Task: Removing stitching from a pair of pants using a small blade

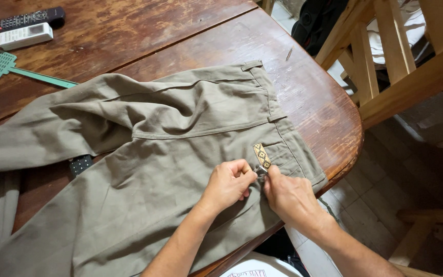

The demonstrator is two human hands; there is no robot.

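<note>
Olive-green trousers (pixel 155 133) lie spread across a worn wooden table (pixel 303 87), waistband toward the right edge. A small patterned tab (pixel 261 155) hangs off the waistband near a pocket. My left hand (pixel 227 184) and my right hand (pixel 289 197) meet just below that tab, fingertips pinched together on a small metal piece (pixel 260 170) at the cloth. Whether it is a clip, a ring or a fastener I cannot tell.
Two remote controls, a black one (pixel 32 18) and a white one (pixel 25 36), lie at the far left corner, next to a green fly swatter (pixel 6 66). A dark object (pixel 80 164) peeks out from under the trousers. Wooden chairs (pixel 396 56) stand right of the table.
</note>
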